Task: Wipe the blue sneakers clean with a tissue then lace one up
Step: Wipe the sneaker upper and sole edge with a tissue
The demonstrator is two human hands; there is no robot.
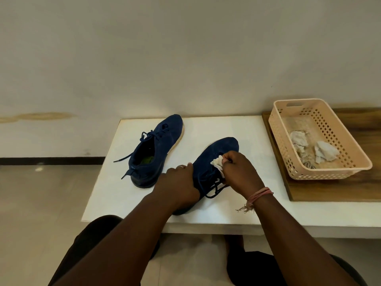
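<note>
Two dark blue sneakers lie on a white table (237, 129). The far sneaker (156, 149) rests toward the left with its laces loose and its opening facing me. Close to me, the near sneaker (214, 159) points away, its heel hidden under my left hand (179, 182), which grips the shoe's rear left side. My right hand (241, 172) pinches a crumpled white tissue (217, 163) and presses it on the laced top of that sneaker. Dark lace ends (214, 191) trail below my right hand.
A peach perforated plastic basket (338, 170) holding several used crumpled tissues (313, 146) stands on a wooden board (329, 190) at the table's right. A white wall runs behind the table. Tiled floor lies to the left, and my knees are under the front edge.
</note>
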